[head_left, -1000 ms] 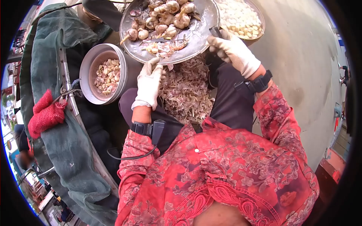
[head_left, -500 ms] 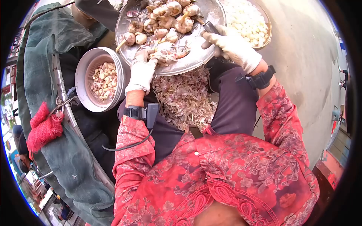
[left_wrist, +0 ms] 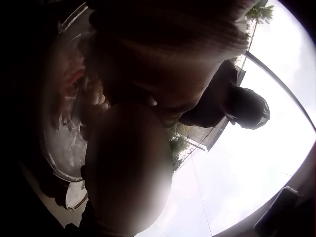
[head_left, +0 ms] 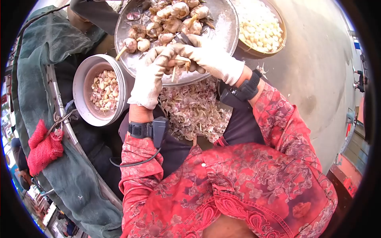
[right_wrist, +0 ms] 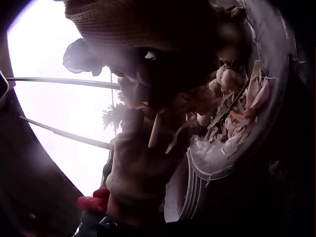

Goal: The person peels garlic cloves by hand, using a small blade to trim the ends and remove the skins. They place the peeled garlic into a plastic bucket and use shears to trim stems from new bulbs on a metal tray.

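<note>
Silvery metal shows along the wide pan [head_left: 224,29]; we think pressing on its near rim could tip it, rolling loose bulbs [head_left: 172,23] into the husk heap [head_left: 194,105]. Beside it, our nested white tubs [head_left: 79,85] could take stray skins among their cloves if peelings scatter.

Our gloved hands sit close together over the pan's near side. The left hand [head_left: 147,81] pinches a garlic piece [head_left: 179,62], held between the two; the right hand [head_left: 214,59] grips a dark-handled tool [head_left: 183,39], its curled fingers crowding the same garlic. Should the tool have a blade, which we can't make out, a slip might nick the left fingertips. A loose pinch could drop the garlic back among the peelings.

Only the head view gives us the basin of pale cloves [head_left: 284,33]. The left wrist view adds bright sky [left_wrist: 237,173] and a dark figure [left_wrist: 249,108], yet hides the grip in shadow. The right wrist view shows the pale stem [right_wrist: 155,131] hanging below the fingers more distinctly.
</note>
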